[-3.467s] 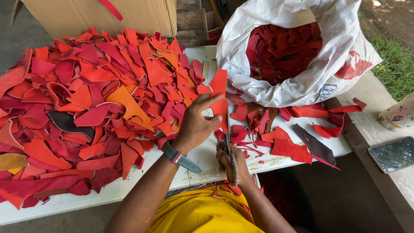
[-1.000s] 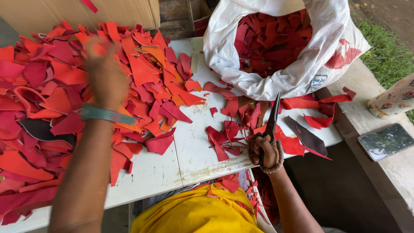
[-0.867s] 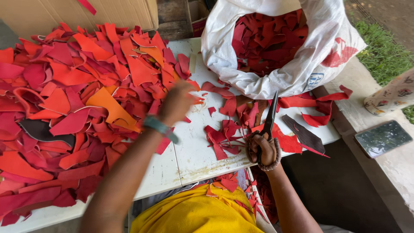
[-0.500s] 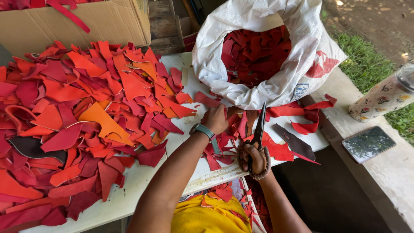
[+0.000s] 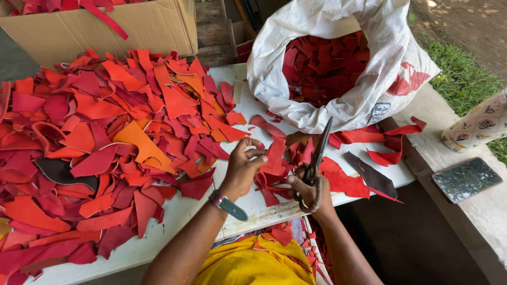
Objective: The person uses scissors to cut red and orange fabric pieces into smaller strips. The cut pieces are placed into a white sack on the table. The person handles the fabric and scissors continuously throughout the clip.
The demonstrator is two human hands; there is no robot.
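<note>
White bench heaped with red and orange leather scraps, white sack of more scraps beyond. Left hand raised off the surface, fingers pinched shut on a red leather piece. Right hand just beside it, fingers through the handles of dark scissors, blades pointing away toward the sack, narrowly parted.

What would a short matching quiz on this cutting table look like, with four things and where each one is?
Things:
1. scissors
2. white sack
3. cardboard box
4. phone

Places:
A. top left, behind the scrap pile
B. in the right hand
C. on the ledge at far right
D. top right of the table, full of red scraps

Pairs: 1-B, 2-D, 3-A, 4-C
</note>
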